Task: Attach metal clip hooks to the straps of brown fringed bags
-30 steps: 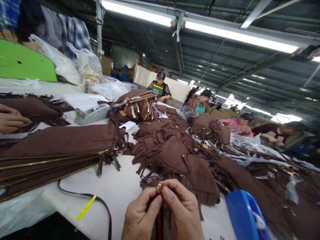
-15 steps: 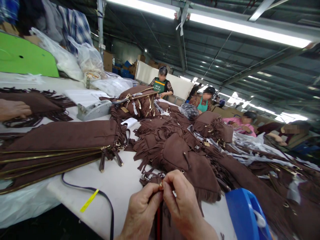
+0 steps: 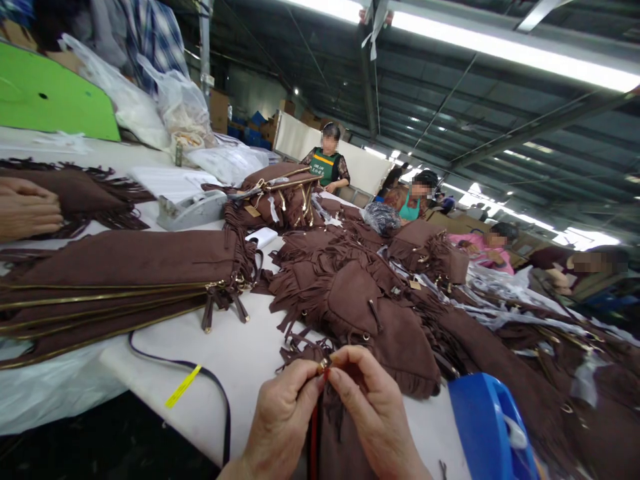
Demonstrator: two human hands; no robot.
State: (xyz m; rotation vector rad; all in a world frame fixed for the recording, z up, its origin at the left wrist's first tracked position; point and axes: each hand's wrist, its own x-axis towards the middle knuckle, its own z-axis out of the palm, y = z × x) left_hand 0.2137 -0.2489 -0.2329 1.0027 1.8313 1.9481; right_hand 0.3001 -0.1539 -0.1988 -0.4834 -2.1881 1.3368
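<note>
My left hand (image 3: 285, 408) and my right hand (image 3: 369, 399) meet at the fingertips, both closed in a pinch. Between them is a small gold-coloured metal fitting (image 3: 324, 364), partly covered by the fingers. A narrow red strip (image 3: 313, 437) hangs below the left thumb; a bit of red also shows at the right thumb tip. Under my hands lies brown suede-like material (image 3: 341, 443), apparently part of a bag. Just beyond the fingertips a brown fringed bag (image 3: 357, 293) rests on the white table (image 3: 253, 360).
Stacked brown bags (image 3: 135, 260) with gold zips lie at left, near a dark strap (image 3: 225, 407) with a yellow tag. A blue plastic object (image 3: 487, 427) stands at right. A co-worker's hand (image 3: 27, 208) touches a fringed bag at far left. Several people work farther back.
My fingertips have shifted slightly around the metal fitting, and the right fingers are a little more spread at the knuckles. The view has tilted slightly. The co-worker's hand at left has moved up.
</note>
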